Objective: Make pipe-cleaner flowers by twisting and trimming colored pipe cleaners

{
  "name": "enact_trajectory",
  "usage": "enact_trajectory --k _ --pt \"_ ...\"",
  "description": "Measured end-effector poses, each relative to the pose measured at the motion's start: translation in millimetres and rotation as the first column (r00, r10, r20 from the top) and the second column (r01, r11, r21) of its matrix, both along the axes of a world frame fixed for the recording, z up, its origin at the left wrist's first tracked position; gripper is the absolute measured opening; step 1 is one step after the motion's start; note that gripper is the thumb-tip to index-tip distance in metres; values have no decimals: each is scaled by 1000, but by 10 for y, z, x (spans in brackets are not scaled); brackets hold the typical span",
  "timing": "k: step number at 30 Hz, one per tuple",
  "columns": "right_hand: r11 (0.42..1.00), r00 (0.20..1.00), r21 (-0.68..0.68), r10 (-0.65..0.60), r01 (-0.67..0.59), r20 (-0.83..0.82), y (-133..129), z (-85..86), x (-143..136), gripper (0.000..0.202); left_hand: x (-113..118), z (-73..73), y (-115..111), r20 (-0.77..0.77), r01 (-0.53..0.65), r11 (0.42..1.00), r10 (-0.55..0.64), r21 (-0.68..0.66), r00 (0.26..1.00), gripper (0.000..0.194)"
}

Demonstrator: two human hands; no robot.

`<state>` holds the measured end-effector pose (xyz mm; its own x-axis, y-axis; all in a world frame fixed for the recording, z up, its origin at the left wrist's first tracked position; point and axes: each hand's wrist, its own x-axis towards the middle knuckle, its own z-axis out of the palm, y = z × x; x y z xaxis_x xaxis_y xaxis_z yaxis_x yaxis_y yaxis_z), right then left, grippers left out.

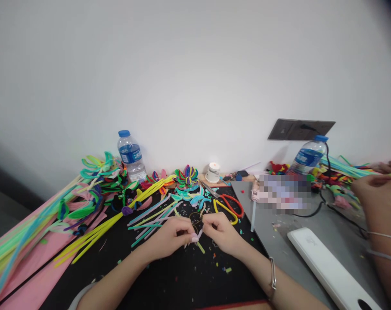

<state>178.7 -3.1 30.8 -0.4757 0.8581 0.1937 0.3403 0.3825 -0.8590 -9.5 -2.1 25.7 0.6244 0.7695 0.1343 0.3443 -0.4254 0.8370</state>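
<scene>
My left hand (174, 236) and my right hand (221, 234) meet low over the black mat (182, 284), fingers pinched. Between them shows a short pale lilac pipe cleaner (200, 234), with both hands gripping it; its far parts are hidden by my fingers. A short yellow-green piece (200, 247) is just below my fingertips. Beyond my hands lie scissors with red and yellow handles (231, 206). Cut lilac, teal and yellow pipe cleaners (150, 219) are spread left of my left hand, near light-blue bent loops (195, 196).
Long yellow pipe cleaners (114, 219) and finished pipe-cleaner flowers (97, 172) are heaped left. Water bottles (131, 157) stand by the wall, with a white cup (212, 172) between. A long white device (331, 267) lies right, near another person's hand (374, 191).
</scene>
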Motion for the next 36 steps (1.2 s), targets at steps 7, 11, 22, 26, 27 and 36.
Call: enact_trajectory --k 7,11,22,26,27,36 --pt "996 996 -18 89 -89 4 -13 -54 -27 26 44 1 -45 4 89 996 -89 -20 996 25" --pt "992 992 -7 123 -123 22 -37 -97 -46 25 55 -3 -84 -7 122 992 -122 -33 992 22" --pt "989 982 4 -146 148 -118 21 -94 -4 32 86 -59 -10 264 -178 917 282 -358 922 13" --pt "991 979 -26 -134 132 -155 13 -123 -11 32 86 -93 5 367 -188 850 398 -491 841 22" --pt "992 980 -33 -123 119 -157 8 -124 -21 31 89 -99 4 367 -195 849 404 -490 838 20" --pt "992 984 -93 -98 85 -148 -30 -73 -64 30 58 -133 23 323 -355 876 457 -328 829 22"
